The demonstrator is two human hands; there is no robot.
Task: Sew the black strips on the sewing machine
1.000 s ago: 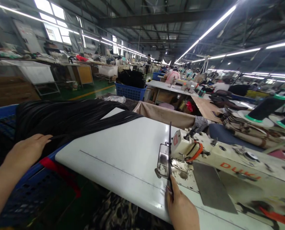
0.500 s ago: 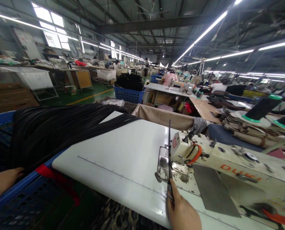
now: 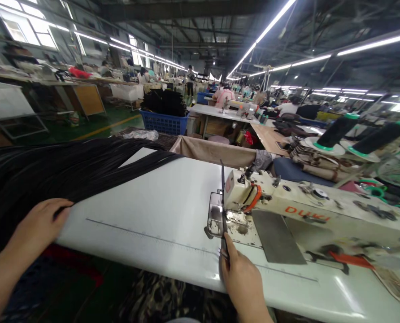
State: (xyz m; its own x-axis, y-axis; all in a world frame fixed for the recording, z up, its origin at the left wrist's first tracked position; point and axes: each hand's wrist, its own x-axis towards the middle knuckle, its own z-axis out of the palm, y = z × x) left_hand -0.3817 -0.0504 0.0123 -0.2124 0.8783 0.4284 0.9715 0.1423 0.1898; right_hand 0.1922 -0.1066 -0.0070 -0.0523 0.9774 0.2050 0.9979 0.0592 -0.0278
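Note:
My right hand is closed on the near end of a narrow black strip. The strip runs away from me under the head of a white sewing machine, over its metal plate, and its far end sticks up behind. Small metallic points show beside my right fingers; what they belong to is unclear. At the table's left edge, my left hand pinches something black, seemingly a strip from the large bundle of black strips. That bundle drapes across the left end of the white table.
Behind the table stand a beige cloth-lined bin and a blue basket piled with black pieces. Black thread cones stand at the right. A person in pink sits at another machine farther off. Red cloth hangs below the table's left edge.
My left hand has risen from low beside the blue basket to the table's left edge, now pinching something black. My right hand still holds the strip at the machine. The view has turned right.

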